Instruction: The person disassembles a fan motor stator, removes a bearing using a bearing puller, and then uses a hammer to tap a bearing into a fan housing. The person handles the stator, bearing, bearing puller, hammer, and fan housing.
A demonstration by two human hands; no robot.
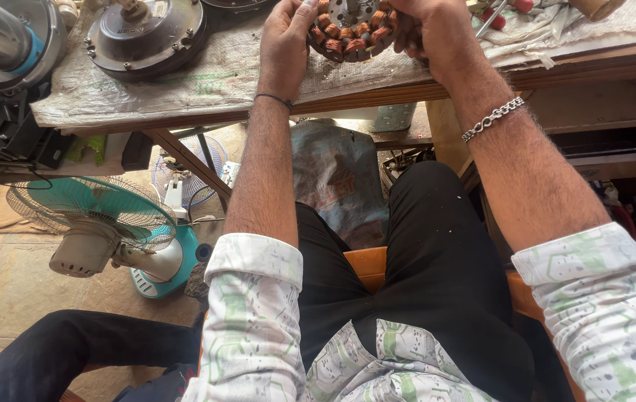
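Hands meet at the top edge of the view around a round motor winding [349,33], a ring of copper-coloured coils with a metal core, which lies on the sacking-covered workbench [184,82] and is partly cut off by the frame. The left hand [286,41] lies against the ring's left side, fingers curled loosely along its rim and thumb pointing up toward the coils; it touches the winding rather than clamping it, and a thin dark band circles the wrist. The right hand [429,33] closes more firmly over the ring's right side, fingers wrapped round the coils so that the fingertips are hidden behind them; a silver chain bracelet [493,117] hangs on that wrist. Both sleeves of a white patterned shirt are rolled back to the elbow, and the person sits with black trousers over an orange seat. To the left on the bench sits a dark round motor housing [146,33], well apart from the hands. A red-handled tool [498,16] lies just right of the right hand. Below the bench, on the floor, stands a teal table fan [106,223].
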